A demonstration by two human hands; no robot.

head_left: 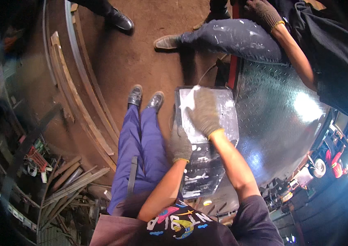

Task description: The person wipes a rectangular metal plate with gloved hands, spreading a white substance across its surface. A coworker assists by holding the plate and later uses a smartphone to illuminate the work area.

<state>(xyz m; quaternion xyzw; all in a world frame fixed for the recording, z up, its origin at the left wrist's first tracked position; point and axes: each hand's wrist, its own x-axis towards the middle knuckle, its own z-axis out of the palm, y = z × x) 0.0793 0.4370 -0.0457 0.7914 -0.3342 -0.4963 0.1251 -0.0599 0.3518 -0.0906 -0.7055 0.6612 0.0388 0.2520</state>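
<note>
A dark metal box with white, smeared patches on its top and near face lies in front of me on the right. My right hand, in a grey-brown knitted glove with a yellow cuff, presses flat on the top over a white sheet, perhaps paper or cloth, which sticks out beside the fingers. Some blur covers those fingertips. My left hand, gloved the same way, is closed against the box's left edge and steadies it; its fingertips are partly hidden.
A patterned metal plate spreads right of the box. On it sits another person with a gloved hand on the leg. Someone else's black shoe stands ahead. Long metal strips and a scrap heap lie left.
</note>
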